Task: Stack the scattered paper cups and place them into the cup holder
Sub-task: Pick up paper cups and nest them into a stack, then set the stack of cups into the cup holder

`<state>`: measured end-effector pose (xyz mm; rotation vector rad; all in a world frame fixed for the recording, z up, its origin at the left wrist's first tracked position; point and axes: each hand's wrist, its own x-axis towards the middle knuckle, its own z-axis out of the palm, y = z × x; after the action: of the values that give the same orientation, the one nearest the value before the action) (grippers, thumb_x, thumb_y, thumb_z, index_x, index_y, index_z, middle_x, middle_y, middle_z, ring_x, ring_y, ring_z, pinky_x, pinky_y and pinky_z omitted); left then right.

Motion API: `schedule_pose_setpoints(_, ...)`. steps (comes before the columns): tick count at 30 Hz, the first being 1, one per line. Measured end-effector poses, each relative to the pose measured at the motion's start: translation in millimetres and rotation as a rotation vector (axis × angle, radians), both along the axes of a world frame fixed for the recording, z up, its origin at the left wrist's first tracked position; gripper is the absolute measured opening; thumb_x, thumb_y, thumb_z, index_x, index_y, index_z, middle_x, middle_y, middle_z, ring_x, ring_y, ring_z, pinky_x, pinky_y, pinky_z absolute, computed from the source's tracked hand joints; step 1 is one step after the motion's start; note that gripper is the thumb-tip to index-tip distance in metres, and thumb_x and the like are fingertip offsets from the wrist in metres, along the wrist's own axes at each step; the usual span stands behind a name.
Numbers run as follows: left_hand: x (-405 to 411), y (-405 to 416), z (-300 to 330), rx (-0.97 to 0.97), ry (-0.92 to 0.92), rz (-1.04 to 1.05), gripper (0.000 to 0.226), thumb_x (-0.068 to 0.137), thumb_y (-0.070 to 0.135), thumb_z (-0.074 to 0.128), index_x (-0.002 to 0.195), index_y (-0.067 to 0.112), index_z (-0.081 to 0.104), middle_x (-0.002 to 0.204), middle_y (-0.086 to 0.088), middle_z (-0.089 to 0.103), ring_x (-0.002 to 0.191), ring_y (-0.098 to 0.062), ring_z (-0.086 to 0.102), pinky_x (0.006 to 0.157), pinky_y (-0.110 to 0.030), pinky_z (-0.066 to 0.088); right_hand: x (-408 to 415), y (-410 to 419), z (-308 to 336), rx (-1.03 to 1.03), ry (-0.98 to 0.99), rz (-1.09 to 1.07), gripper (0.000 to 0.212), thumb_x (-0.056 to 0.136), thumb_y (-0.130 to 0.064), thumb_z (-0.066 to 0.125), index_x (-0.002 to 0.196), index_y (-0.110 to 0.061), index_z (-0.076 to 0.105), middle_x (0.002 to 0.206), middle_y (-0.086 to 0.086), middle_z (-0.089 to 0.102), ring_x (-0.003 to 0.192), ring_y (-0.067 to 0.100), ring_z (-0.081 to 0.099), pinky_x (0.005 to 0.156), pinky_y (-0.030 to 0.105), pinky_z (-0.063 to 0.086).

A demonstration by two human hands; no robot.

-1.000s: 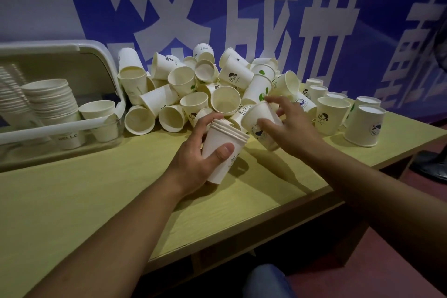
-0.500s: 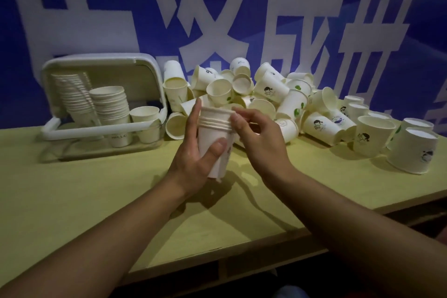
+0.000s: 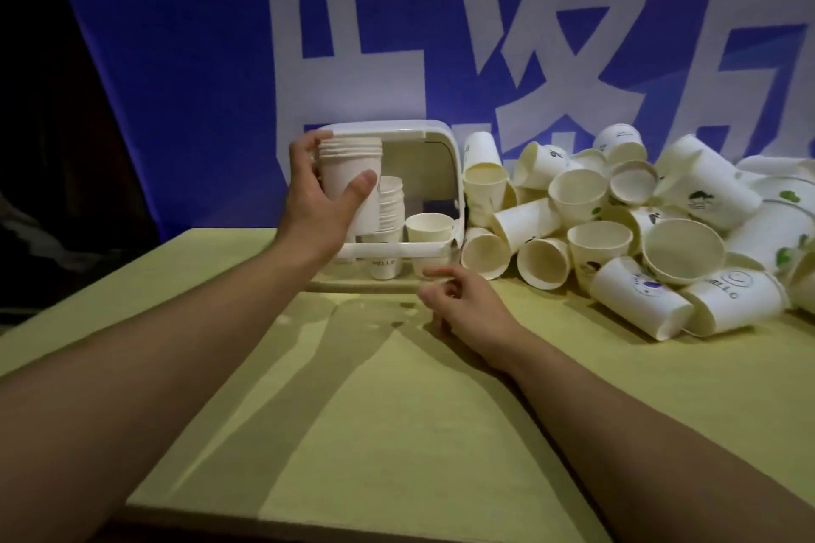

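Five or so nested white paper cups [image 3: 350, 172] sat upright in the left hand [image 3: 319, 201], fingers wrapped round them, at the white plastic cup holder's [image 3: 441, 154] mouth for loading. At three o'clock, the right hand [image 3: 458, 304] lay loosely curled, empty, on the yellow-green desk [image 3: 397, 432].

The left hand [image 3: 324, 198] is raised at the end of an outstretched bare forearm, its fingers curled round the far side of a stack of cups [image 3: 350, 176] and its thumb pressed on the near side, holding the stack upright. The right hand [image 3: 458, 300] lies lower and nearer, just to the right of the left wrist. Its fingers hang loosely curled and hold nothing, and its bare forearm stretches back over the surface [image 3: 397, 432].
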<state>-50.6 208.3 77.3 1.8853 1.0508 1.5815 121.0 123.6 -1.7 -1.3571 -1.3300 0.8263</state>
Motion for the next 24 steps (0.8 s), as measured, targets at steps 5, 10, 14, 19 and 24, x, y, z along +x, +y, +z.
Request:
schedule_pose_setpoints(5, 14.3, 32.7, 28.3, 0.052, -0.108, 0.065, 0.061, 0.089, 0.026, 0.074, 0.137, 0.029, 0.035, 0.136, 0.003, 0.051, 0.111, -0.015, 0.058, 0.075, -0.019, 0.052, 7.2, 8.8, -14.8, -0.01, 0.148, 0.025, 0.026, 0.097, -0.017, 0.06, 0.123, -0.02, 0.061, 0.069, 0.003, 0.058, 0.071, 0.021, 0.056, 0.063, 0.031, 0.052)
schedule_pose_setpoints(10, 31.8, 59.9, 26.3, 0.066, -0.121, 0.121, 0.062, 0.084, 0.03, 0.079, 0.132, 0.035, 0.04, 0.138, 0.001, 0.054, 0.113, -0.019, 0.061, 0.089, -0.04, 0.059, 9.1, 15.8, -17.4, -0.019, 0.261, 0.036, 0.021, 0.098, -0.014, 0.058, 0.118, -0.018, 0.063, 0.07, 0.003, 0.055, 0.061, 0.015, 0.05, 0.06, 0.032, 0.047)
schedule_pose_setpoints(14, 43.6, 65.5, -0.9, 0.022, -0.008, 0.135, 0.057, 0.087, 0.031, 0.076, 0.13, 0.036, 0.04, 0.138, 0.004, 0.049, 0.116, -0.018, 0.053, 0.094, -0.043, 0.055, 11.9, 16.2, -17.9, -0.017, 0.263, 0.036, 0.021, 0.098, -0.014, 0.057, 0.118, -0.019, 0.063, 0.076, 0.005, 0.057, 0.062, 0.014, 0.051, 0.062, 0.032, 0.048)
schedule_pose_setpoints(19, 44.1, 74.4, -30.7, -0.117, 0.355, 0.198, 0.062, 0.088, 0.048, 0.067, 0.137, 0.04, 0.029, 0.145, -0.002, 0.044, 0.126, -0.031, 0.048, 0.1, -0.054, 0.048, 10.0, 19.5, -19.7, -0.013, 0.258, 0.023, 0.02, 0.098, -0.013, 0.056, 0.116, -0.017, 0.064, 0.069, 0.002, 0.056, 0.062, 0.016, 0.051, 0.062, 0.033, 0.048)
schedule_pose_setpoints(24, 51.2, 70.2, -32.0, -0.135, 0.362, 0.241, 0.068, 0.088, 0.04, 0.072, 0.139, 0.035, 0.027, 0.145, -0.004, 0.044, 0.125, -0.031, 0.05, 0.089, -0.04, 0.041, 8.4, 18.7, -21.2, -0.006, 0.205, 0.008, 0.02, 0.098, -0.013, 0.056, 0.114, -0.019, 0.065, 0.061, -0.003, 0.055, 0.071, 0.021, 0.056, 0.062, 0.034, 0.05)
